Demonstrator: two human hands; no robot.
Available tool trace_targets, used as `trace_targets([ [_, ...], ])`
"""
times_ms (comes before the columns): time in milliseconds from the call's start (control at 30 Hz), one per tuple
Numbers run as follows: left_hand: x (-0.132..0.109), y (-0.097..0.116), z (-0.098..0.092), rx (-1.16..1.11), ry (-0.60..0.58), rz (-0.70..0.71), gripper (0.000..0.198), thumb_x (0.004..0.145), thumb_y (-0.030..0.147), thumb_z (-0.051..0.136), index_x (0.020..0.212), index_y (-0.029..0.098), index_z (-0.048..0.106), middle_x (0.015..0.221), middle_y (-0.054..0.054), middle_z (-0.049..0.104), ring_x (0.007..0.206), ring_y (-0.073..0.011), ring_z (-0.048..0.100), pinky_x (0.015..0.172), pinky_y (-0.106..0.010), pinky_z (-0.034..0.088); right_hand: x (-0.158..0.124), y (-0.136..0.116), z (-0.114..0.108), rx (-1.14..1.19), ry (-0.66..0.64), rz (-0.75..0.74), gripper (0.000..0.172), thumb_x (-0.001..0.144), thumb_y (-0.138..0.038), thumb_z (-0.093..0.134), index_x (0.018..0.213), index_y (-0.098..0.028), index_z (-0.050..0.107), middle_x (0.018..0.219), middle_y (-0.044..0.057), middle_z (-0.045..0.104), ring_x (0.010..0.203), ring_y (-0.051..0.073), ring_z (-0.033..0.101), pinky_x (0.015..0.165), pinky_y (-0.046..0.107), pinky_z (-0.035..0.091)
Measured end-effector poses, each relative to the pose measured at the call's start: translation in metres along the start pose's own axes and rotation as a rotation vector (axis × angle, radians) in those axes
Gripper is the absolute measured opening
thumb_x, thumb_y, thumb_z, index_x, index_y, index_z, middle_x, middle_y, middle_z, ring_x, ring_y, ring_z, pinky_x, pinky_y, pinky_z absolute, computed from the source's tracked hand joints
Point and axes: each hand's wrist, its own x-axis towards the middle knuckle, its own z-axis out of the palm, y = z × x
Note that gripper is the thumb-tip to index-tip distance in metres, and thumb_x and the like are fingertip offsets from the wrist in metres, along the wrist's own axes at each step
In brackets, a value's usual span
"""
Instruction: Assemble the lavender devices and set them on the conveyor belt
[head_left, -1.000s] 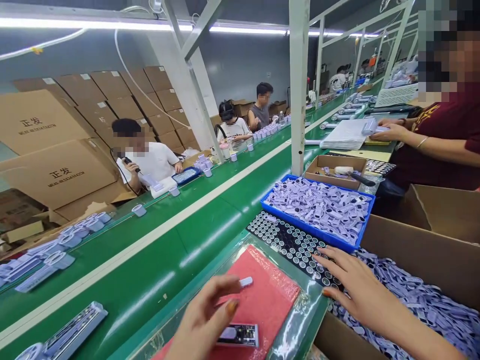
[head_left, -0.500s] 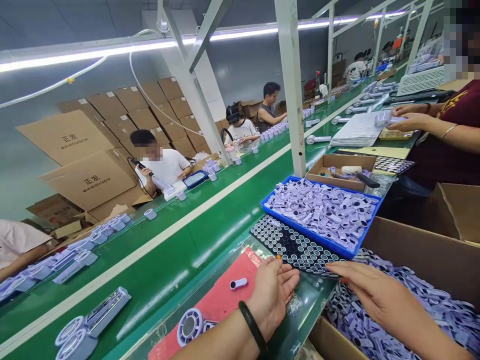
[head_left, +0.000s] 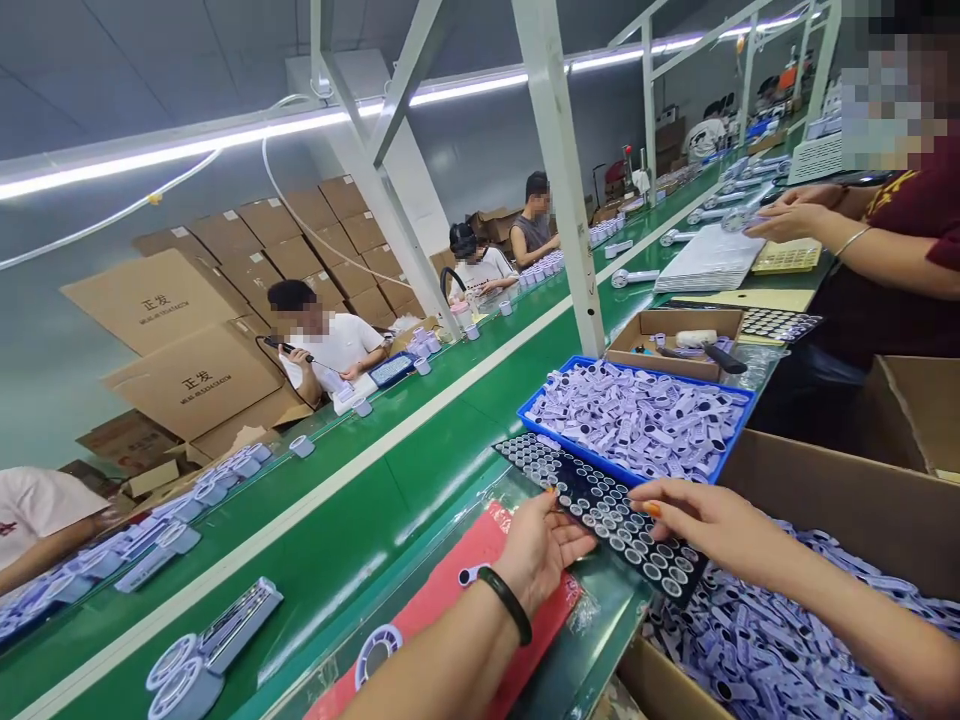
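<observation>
A black sheet point(head_left: 574, 487) carrying rows of round, pale-rimmed discs lies along the bench edge, one end reaching over a carton. My left hand point(head_left: 541, 545), palm turned up and fingers stretched, touches its near edge; it is open. Over the sheet's right part is my right hand point(head_left: 697, 515), fingers slightly bent and thumb apart, with nothing visible in it. A small lilac part with a black oval point(head_left: 471, 575) rests on the red mat point(head_left: 442, 610), partly behind my left wrist. Also on the mat, a lilac round-headed piece point(head_left: 377, 650) is partly covered by my forearm.
Behind the sheet stands a blue tray point(head_left: 634, 465) heaped with small lilac parts. A deep carton point(head_left: 817, 480) of similar parts is at right. A white post point(head_left: 559, 170) rises beside the green conveyor point(head_left: 345, 530). A co-worker's hands point(head_left: 795, 215) hold a part at upper right.
My right hand has moved left and up, from the sheet's right end to above its discs. More discs show at that end. My left hand stays at the near edge.
</observation>
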Motion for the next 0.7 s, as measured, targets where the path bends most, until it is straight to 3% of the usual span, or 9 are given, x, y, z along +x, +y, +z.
trace_targets([
  [33,0.0,-0.002,0.0,0.001,0.003,0.01,0.019,0.099,0.023,0.049,0.101,0.006,0.056,0.094,-0.018,0.065,0.075,-0.0221,0.068,0.073,-0.03,0.059,0.006,-0.004,0.001,-0.035,-0.018,0.034,0.043,0.096,-0.051,0.044,0.118,-0.021,0.065,0.087,0.007,0.068,0.089,0.031,0.064,0.08,0.042,0.054],
  [100,0.002,-0.007,0.0,0.008,0.016,0.037,0.01,0.095,0.014,0.05,0.1,0.008,0.055,0.094,-0.017,0.066,0.074,-0.0207,0.068,0.074,-0.03,0.059,0.014,-0.011,0.009,-0.109,-0.023,0.013,0.041,0.093,-0.046,0.043,0.117,-0.021,0.066,0.095,0.007,0.068,0.092,0.031,0.063,0.082,0.043,0.053],
  [233,0.008,-0.012,0.001,0.011,0.045,0.09,0.016,0.084,0.0,0.051,0.096,0.01,0.054,0.088,-0.013,0.066,0.07,-0.019,0.067,0.07,-0.028,0.058,0.03,-0.022,0.036,-0.172,0.0,-0.205,0.036,0.096,-0.034,0.041,0.12,-0.022,0.066,0.124,0.004,0.06,0.114,0.026,0.054,0.099,0.04,0.045],
  [467,0.011,-0.01,0.007,-0.001,0.047,0.111,0.028,0.069,-0.002,0.056,0.095,0.009,0.059,0.08,-0.009,0.065,0.064,-0.0165,0.064,0.066,-0.024,0.056,0.075,-0.006,0.06,-0.203,0.114,-0.209,0.029,0.093,-0.013,0.045,0.11,-0.016,0.067,0.109,0.009,0.062,0.1,0.026,0.06,0.091,0.039,0.047],
  [700,0.02,-0.014,0.013,-0.009,0.098,0.162,0.027,0.065,0.001,0.072,0.083,0.013,0.056,0.077,-0.004,0.061,0.063,-0.0142,0.06,0.06,-0.02,0.051,0.07,0.004,0.061,-0.18,0.135,-0.192,0.027,0.086,-0.011,0.058,0.107,-0.023,0.07,0.108,0.002,0.064,0.094,0.022,0.061,0.083,0.032,0.049],
])
